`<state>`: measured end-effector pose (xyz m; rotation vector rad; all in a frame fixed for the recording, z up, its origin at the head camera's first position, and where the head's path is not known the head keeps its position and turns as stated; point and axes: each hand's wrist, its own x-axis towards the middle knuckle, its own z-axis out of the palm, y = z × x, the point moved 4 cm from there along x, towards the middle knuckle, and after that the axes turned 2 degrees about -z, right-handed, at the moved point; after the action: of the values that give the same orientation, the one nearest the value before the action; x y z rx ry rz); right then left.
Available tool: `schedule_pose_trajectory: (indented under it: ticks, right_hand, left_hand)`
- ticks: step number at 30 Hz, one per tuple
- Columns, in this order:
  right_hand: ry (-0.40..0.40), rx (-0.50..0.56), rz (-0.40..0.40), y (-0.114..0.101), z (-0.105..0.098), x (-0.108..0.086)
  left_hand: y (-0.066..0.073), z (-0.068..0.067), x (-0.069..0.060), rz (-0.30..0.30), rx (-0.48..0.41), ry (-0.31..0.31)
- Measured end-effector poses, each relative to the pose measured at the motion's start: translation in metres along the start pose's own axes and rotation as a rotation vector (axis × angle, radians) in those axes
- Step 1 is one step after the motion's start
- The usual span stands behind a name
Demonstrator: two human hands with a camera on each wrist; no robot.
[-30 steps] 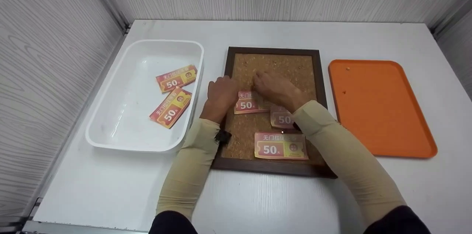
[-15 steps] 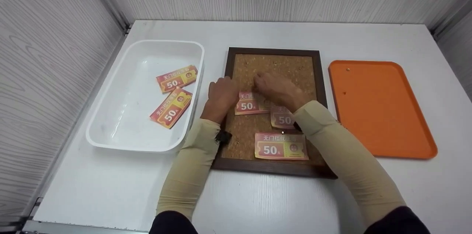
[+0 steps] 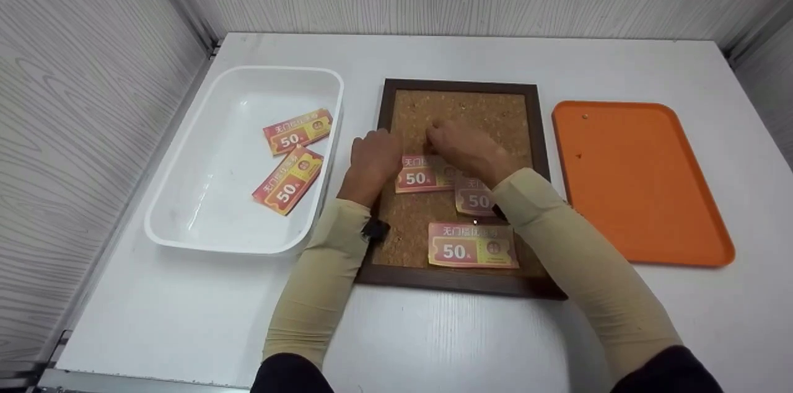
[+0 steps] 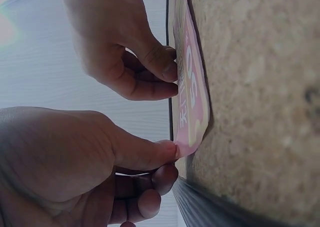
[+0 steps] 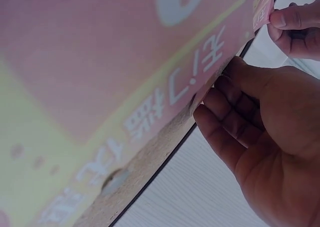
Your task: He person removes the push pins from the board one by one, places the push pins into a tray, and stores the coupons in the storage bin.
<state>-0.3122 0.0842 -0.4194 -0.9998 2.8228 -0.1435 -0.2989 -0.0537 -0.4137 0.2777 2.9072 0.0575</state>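
Observation:
A pink and yellow paper coupon (image 3: 416,178) lies on the cork board (image 3: 406,232), inside its dark brown frame. My left hand (image 3: 376,154) pinches the coupon's upper left corner between thumb and forefinger; the left wrist view shows that corner slightly raised. At the coupon's upper edge sit the bent fingers of my right hand (image 3: 466,146), thumb and fingertips close to the cork. Whether something small is between them is hidden. Partly under the right forearm is a second coupon (image 3: 476,198). Lower down lies a third coupon (image 3: 472,247), a small shiny tack (image 3: 475,222) at its top edge.
Left of the board stands a white plastic tub (image 3: 207,194) with two coupons (image 3: 287,181) inside. To the right, an orange tray (image 3: 644,188) carries a small metal tack (image 3: 585,116) and another tiny object (image 3: 578,156). Small marks or tacks dot the upper cork.
Both hands stay almost where they were at the coupon's upper edge. The tub, the tray and the other coupons have not moved.

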Motion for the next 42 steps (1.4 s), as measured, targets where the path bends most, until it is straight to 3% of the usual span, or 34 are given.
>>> schedule_pose_trajectory:
  ticks: [6,11,17,23,29,42]
  right_hand:
    - [0.058,0.114,0.028,0.006,-0.003,0.001]
    - [0.124,0.131,0.017,0.008,-0.004,0.002]
    - [0.130,0.144,0.029,0.009,-0.005,0.001]
    - [0.080,0.076,0.060,0.008,-0.004,-0.002]
    - [0.086,0.012,0.064,0.007,-0.007,-0.006]
    - [0.205,0.002,0.086,0.011,-0.029,-0.018]
  left_hand:
    - [0.001,-0.001,0.001,-0.005,-0.001,-0.014]
    - [0.001,-0.002,0.001,-0.010,-0.009,-0.020]
    - [0.001,-0.004,0.000,-0.005,-0.010,-0.023]
    - [0.000,-0.008,-0.001,0.000,-0.037,-0.013]
    - [-0.002,-0.009,0.000,-0.001,-0.048,0.025]
    - [-0.004,-0.020,-0.008,0.001,-0.103,0.088]
